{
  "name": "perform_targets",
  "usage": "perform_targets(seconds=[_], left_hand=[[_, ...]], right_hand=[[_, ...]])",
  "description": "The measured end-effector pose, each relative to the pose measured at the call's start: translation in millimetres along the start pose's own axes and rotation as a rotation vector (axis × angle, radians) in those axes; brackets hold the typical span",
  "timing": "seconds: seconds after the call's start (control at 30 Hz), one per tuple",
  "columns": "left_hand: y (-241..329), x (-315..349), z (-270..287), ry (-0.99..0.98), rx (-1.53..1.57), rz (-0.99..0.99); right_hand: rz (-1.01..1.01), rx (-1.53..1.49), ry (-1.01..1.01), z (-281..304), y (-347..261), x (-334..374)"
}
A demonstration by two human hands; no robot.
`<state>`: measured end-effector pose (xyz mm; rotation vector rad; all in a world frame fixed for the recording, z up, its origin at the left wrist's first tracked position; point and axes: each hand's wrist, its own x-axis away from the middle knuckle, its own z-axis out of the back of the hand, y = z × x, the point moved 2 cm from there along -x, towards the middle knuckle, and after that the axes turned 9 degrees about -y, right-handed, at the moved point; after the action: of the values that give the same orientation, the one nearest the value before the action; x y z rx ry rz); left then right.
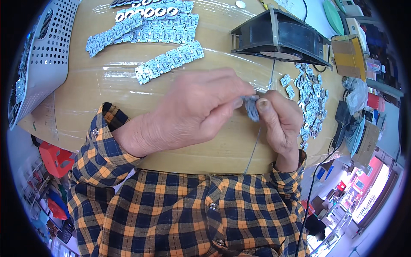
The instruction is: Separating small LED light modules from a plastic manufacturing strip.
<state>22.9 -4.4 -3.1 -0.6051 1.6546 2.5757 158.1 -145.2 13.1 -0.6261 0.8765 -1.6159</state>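
Note:
In front of my chest, both hands meet at a small grey-blue circuit board [251, 110]. My right hand [280, 122] pinches it between thumb and bent fingers. Reaching in from the left, my left hand [201, 107] has its thumb and forefinger pressed together at the board's upper left edge. Part of the board is hidden by the fingertips. Beyond my left hand lies a joined strip of similar boards [170, 62]. Loose single boards [312, 103] form a spread pile to the right of my right hand.
A perforated white basket [53, 47] stands at the left edge. Rows of board panels [171, 30] lie at the back, some bearing round pieces. A black framed fan [278, 36] stands at the back right near an open cardboard box [347, 58]. A black cable [314, 180] hangs along the right.

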Motion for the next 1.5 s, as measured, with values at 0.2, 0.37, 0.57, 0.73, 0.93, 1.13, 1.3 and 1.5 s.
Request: perform_targets(seconds=[0.2, 0.37, 0.57, 0.73, 0.93, 1.13, 1.3, 1.5], left_hand=[[-3, 2, 0, -0.092, 0.114, 0.045], [0, 3, 4, -0.155, 0.241, 0.186], [1, 4, 6, -0.152, 0.354, 0.243], [0, 4, 5, -0.142, 0.379, 0.260], [1, 3, 9, -0.141, 0.350, 0.250], [1, 3, 9, -0.258, 0.168, 0.171], [-1, 3, 6, -0.231, 0.661, 0.459], [1, 3, 2, -0.194, 0.885, 0.400]], right_hand=[[-0.019, -0.046, 0.004, 5, 4, 4], [0.022, -0.140, -0.094, 2, -3, 2], [-0.136, -0.310, -0.135, 3, -3, 5], [-0.121, -0.287, -0.193, 4, -1, 5], [-0.162, -0.382, -0.217, 4, -3, 4], [-0.032, -0.191, -0.216, -4, 0, 3], [-0.235, -0.368, -0.157, -3, -4, 6], [-0.303, -1.185, -0.163, -13, -3, 5]])
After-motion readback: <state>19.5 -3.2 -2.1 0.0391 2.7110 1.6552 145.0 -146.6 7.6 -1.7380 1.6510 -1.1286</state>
